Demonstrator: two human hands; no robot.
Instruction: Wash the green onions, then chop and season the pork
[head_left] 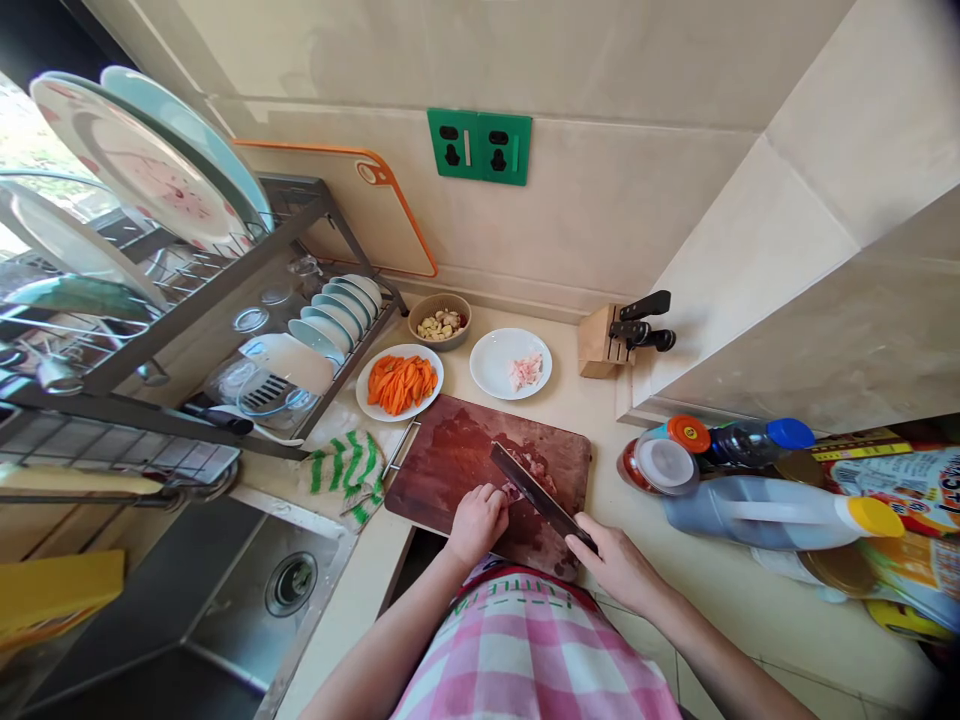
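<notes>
My right hand (611, 560) is wrapped round the handle of a kitchen knife (534, 488). Its dark blade slants across the reddish-brown cutting board (442, 450), over the raw meat (541, 470). Beside the blade, my left hand (480, 518) is closed, its curled fingers pressing on the near end of the meat. The blade covers part of the meat. Behind the board stand a white plate (487, 365) with pale pink meat pieces (526, 371) and another plate (365, 400) of sliced carrots (403, 384).
A bowl of garlic (441, 325) stands by the wall. A knife block (596, 345) is at the back right, with bottles, including a yellow-capped one (772, 512), nearer. On the left are a dish rack (322, 205), a striped cloth (346, 475) and a sink (240, 600).
</notes>
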